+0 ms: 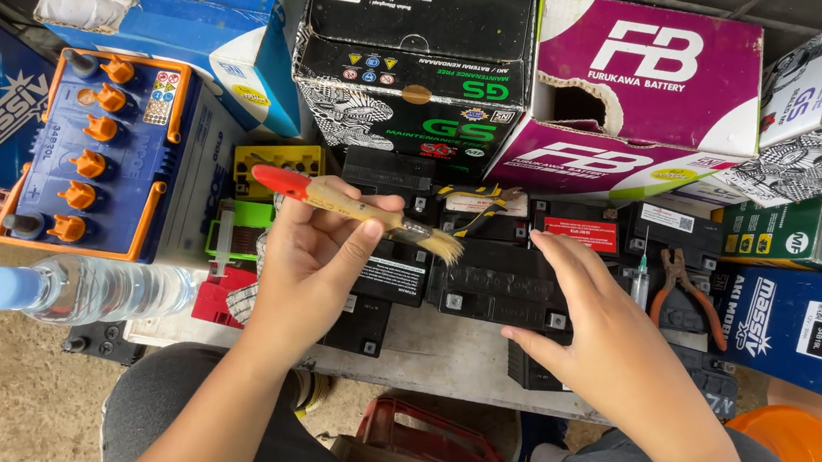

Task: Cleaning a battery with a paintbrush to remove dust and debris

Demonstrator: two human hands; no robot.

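While the paintbrush (358, 206) lies pinched in the left hand (313, 262), bristles over a black battery (501, 285), right hand (592, 329) rests spread on it w/ fingers loose. Boxes (413, 55) crowd behind; water bottle (89, 288) at table edge (438, 369).
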